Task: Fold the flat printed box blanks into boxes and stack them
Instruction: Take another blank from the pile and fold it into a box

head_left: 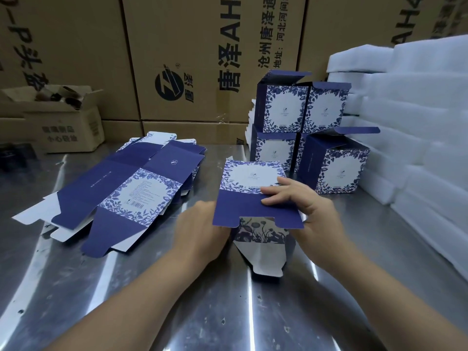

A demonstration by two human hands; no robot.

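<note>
Steel counter [228, 312], bare in foreground. Half-folded box [253, 206] held just above counter, centre, white flap hanging toward viewer. Left hand [200, 231] at its left edge, fingers hidden behind panel; grip cannot be told. Right hand [304, 206]: fingers [276, 191] curled over navy panel, gripping it. Pile of flat blanks [131, 188] left of centre. Finished boxes [304, 110] stacked two high beyond, top flaps up, touching white foam sheets [417, 122]. Brown cartons [202, 46] behind.
</note>
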